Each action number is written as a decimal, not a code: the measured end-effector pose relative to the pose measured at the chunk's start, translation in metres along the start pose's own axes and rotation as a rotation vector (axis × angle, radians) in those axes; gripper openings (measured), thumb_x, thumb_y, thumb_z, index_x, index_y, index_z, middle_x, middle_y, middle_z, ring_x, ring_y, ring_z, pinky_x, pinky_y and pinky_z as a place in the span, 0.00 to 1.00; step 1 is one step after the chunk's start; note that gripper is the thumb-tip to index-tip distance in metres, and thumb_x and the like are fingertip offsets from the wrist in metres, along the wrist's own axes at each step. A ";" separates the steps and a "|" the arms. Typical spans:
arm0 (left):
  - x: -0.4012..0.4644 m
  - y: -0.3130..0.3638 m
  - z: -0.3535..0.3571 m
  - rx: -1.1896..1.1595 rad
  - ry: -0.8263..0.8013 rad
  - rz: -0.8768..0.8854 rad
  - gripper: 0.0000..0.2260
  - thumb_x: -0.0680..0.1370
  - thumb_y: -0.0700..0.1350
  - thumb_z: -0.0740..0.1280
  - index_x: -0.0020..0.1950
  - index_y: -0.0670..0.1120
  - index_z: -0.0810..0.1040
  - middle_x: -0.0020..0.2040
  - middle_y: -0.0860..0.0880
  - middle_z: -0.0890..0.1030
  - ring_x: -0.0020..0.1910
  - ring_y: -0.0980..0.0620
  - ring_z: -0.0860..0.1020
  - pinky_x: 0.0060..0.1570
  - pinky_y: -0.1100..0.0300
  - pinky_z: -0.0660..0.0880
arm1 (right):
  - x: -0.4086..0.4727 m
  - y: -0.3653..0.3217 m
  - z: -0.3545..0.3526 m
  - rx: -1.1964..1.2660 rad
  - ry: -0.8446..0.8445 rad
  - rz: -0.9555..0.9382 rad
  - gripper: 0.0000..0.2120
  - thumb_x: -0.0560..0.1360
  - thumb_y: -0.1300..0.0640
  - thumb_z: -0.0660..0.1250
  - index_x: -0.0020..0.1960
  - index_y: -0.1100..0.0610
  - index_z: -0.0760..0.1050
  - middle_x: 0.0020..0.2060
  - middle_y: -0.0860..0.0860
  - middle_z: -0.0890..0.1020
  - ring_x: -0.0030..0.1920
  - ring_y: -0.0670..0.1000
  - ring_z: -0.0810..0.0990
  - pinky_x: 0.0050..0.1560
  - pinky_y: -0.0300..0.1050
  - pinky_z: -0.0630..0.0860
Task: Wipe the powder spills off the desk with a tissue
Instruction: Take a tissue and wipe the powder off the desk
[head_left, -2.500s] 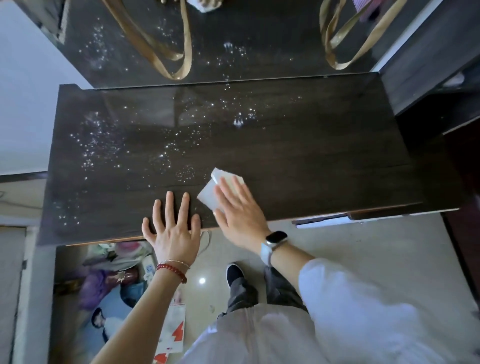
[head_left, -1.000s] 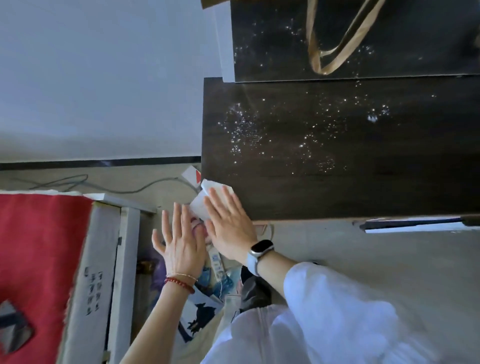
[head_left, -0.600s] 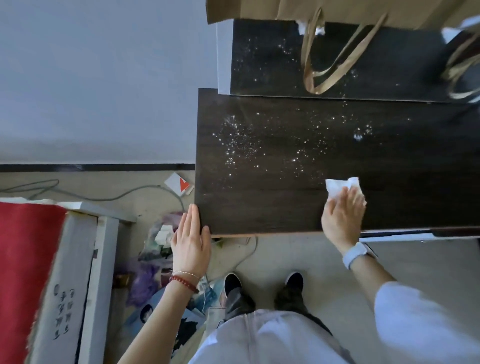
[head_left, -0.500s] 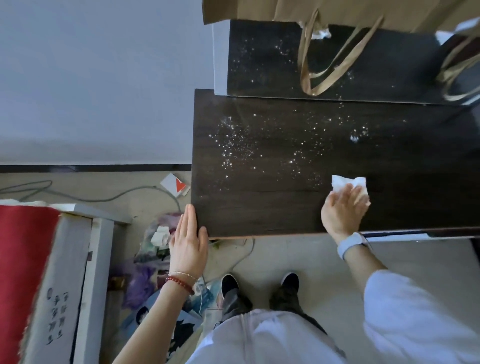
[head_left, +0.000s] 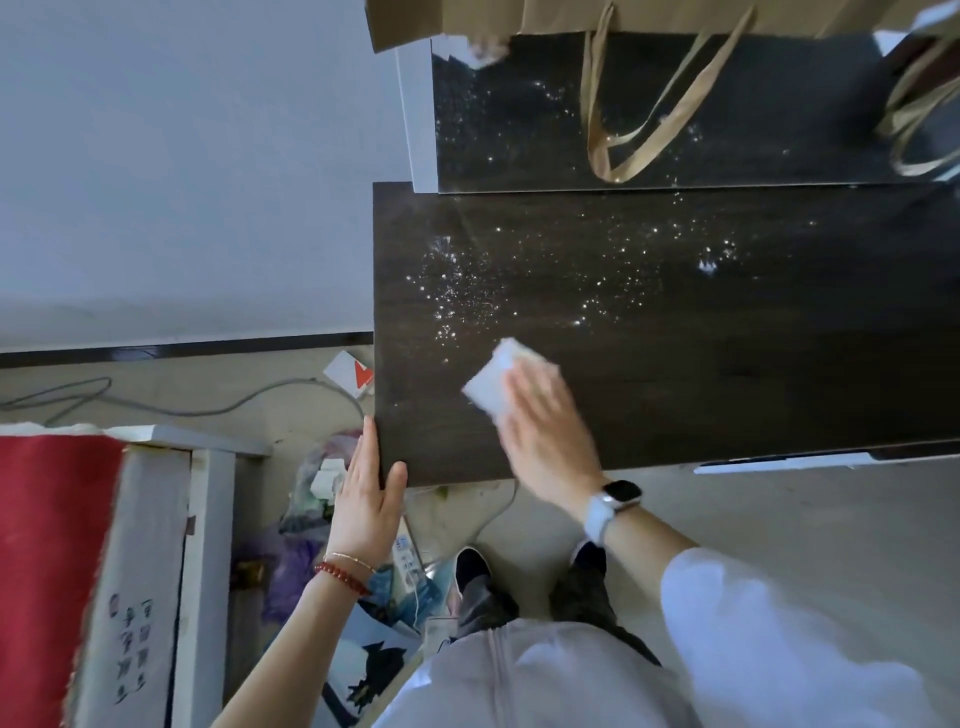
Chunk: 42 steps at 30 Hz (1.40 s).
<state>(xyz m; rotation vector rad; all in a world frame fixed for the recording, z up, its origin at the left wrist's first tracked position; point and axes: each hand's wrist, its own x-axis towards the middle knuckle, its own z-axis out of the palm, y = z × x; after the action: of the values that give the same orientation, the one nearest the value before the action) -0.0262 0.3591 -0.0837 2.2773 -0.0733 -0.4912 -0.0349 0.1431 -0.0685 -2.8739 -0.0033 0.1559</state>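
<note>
A dark wooden desk (head_left: 727, 395) carries white powder specks (head_left: 462, 301) across its left and far parts, with a small white clump (head_left: 706, 267) further right. My right hand (head_left: 545, 431), blurred by motion, presses a folded white tissue (head_left: 491, 382) flat on the desk near the front left, just below the densest powder. My left hand (head_left: 366, 493) lies flat with fingers together against the desk's front-left corner, thumb on the front edge, holding nothing.
A glossy dark panel (head_left: 519, 114) behind the desk mirrors the powder. Tan bag handles (head_left: 639, 140) hang at the back. Left of the desk on the floor lie a waste bag (head_left: 322, 483), a cable (head_left: 182, 405) and a red-covered board (head_left: 52, 571).
My right hand has swept the tissue leftward along the desk's front strip, towards the left corner. My left hand has stayed at the corner, edging slightly onto the desk's edge.
</note>
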 end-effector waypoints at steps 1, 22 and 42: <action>0.000 0.000 0.000 -0.003 0.000 0.000 0.27 0.80 0.47 0.54 0.73 0.52 0.43 0.73 0.40 0.61 0.68 0.40 0.66 0.64 0.40 0.67 | 0.000 0.020 -0.006 -0.027 0.040 0.120 0.24 0.80 0.55 0.46 0.72 0.65 0.55 0.73 0.63 0.58 0.73 0.63 0.53 0.74 0.57 0.44; 0.002 -0.019 -0.027 -0.226 0.248 -0.116 0.15 0.80 0.41 0.58 0.66 0.43 0.70 0.66 0.44 0.73 0.65 0.49 0.70 0.64 0.57 0.64 | -0.016 -0.071 0.017 -0.050 -0.161 -0.475 0.24 0.78 0.50 0.49 0.71 0.57 0.62 0.72 0.55 0.64 0.73 0.59 0.58 0.72 0.61 0.49; 0.004 0.026 0.000 -0.040 0.198 0.071 0.21 0.80 0.44 0.55 0.73 0.44 0.59 0.74 0.46 0.60 0.70 0.47 0.64 0.62 0.60 0.61 | -0.041 0.012 -0.005 -0.069 -0.056 -0.094 0.22 0.78 0.55 0.53 0.71 0.57 0.62 0.71 0.59 0.65 0.71 0.65 0.60 0.70 0.61 0.57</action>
<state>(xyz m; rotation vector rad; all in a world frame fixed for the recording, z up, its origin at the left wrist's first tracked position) -0.0196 0.3402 -0.0662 2.2631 -0.0438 -0.2269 -0.0756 0.1297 -0.0622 -2.9299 -0.1575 0.2226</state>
